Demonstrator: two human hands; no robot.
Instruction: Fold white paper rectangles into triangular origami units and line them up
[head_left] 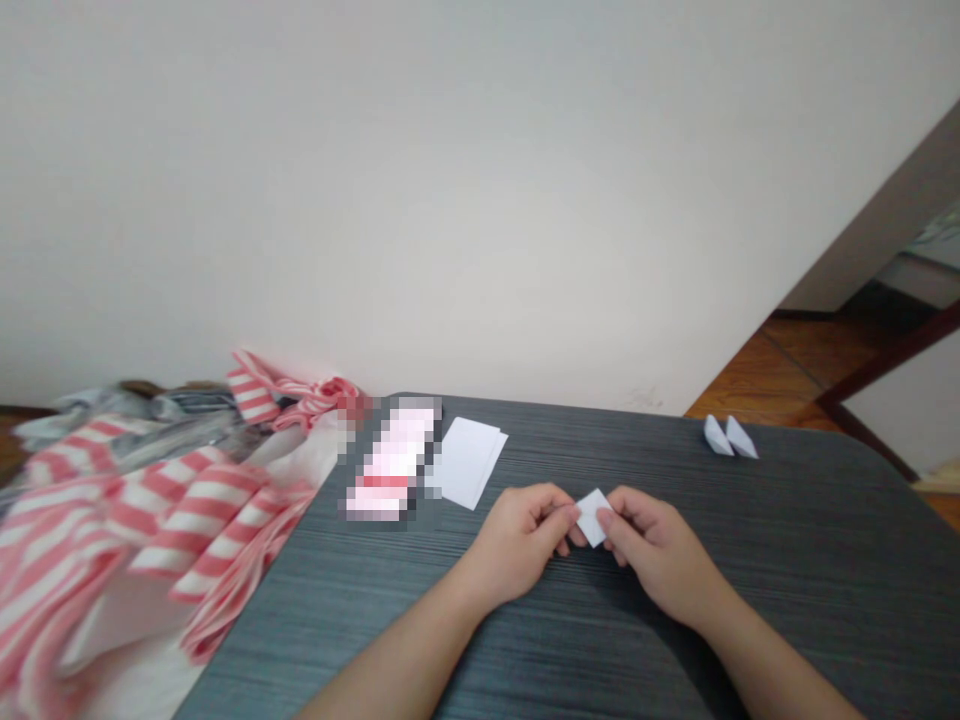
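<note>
A small folded piece of white paper [595, 517], diamond-shaped from here, is held just above the dark table [420, 630]. My left hand [529, 535] pinches its left corner between thumb and fingers. On the opposite corner, my right hand [651, 545] is closed with the thumb lying on top. The fingertips under the paper are partly hidden. Beyond my left hand lies a small stack of white paper sheets [469, 462]. Two folded white paper shapes [731, 437] stand side by side near the far right edge of the table.
Left of the sheets lies a pixelated, blurred-out rectangular object [394, 460]. Red-and-white striped cloth [202, 500] is heaped beside the table's left edge. A pale wall [480, 200] rises behind the table, and wooden floor [772, 365] shows at the right.
</note>
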